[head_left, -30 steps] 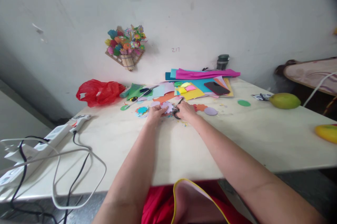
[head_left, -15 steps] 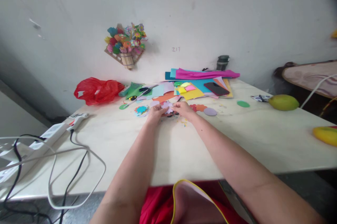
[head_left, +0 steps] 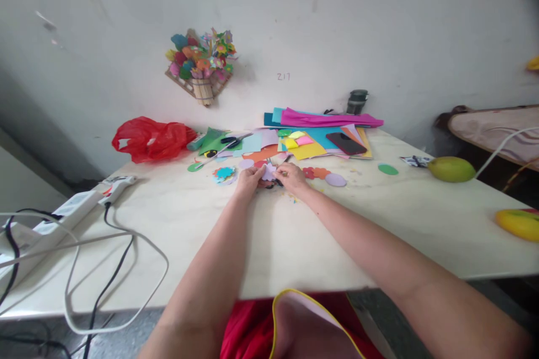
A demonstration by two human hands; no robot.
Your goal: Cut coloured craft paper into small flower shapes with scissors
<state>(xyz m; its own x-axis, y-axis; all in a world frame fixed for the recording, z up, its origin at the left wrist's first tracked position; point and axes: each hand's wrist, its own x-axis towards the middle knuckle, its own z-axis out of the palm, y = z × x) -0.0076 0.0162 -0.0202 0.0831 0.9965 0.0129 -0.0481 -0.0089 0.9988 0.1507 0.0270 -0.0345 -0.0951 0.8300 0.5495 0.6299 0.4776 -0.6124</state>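
Observation:
A small purple paper flower is between my two hands, above the middle of the table. My left hand pinches its left edge. The fingers of my right hand are closed at its right edge. Dark and red bits lie partly hidden beneath the hands. A blue scalloped paper piece lies left of my left hand. To the right of my right hand are an orange paper flower and a purple paper circle.
Coloured paper sheets, a phone and scissors lie behind the hands. A red plastic bag sits at the back left, a power strip with cables at the left, a green mango at the right.
The view has shifted slightly. My right hand has turned a little at the purple flower, which shows more plainly between the hands.

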